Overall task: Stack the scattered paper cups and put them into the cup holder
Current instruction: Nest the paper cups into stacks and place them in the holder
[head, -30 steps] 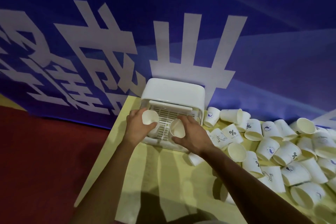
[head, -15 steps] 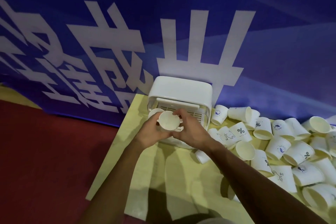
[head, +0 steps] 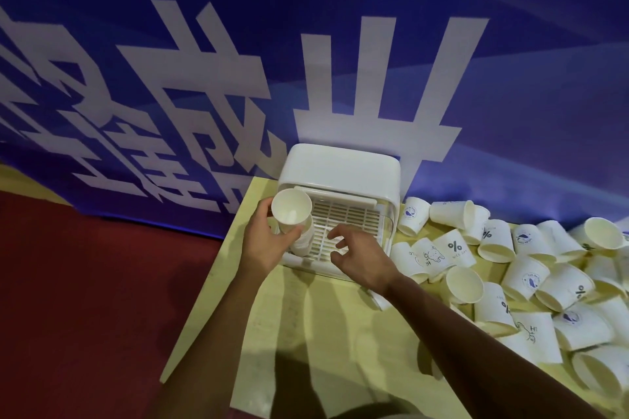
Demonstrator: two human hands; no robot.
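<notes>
- The left hand (head: 267,243) grips a short stack of nested paper cups (head: 291,213). Its thumb is curled across the near side and its fingers wrap the far left side.
- The stack's open mouth tilts up toward the camera, and the rims of the lower cups show just below the thumb.
- The stack sits at the left front corner of the white cup holder (head: 340,167), over the left edge of its slatted tray (head: 350,218). I cannot tell whether it touches the tray.
- The right hand (head: 366,260) holds nothing. Its fingers are apart and loosely bent, and it hovers over the front right part of the slatted tray, just beside the stack but apart from it.
- Scattered paper cups (head: 526,277) lie in a heap on the yellow table (head: 272,316), to the right of the holder and the right forearm. Most lie on their sides, and some bear a "%" mark or a small blue logo.
- A blue banner (head: 374,78) with large white characters hangs behind the holder.
</notes>
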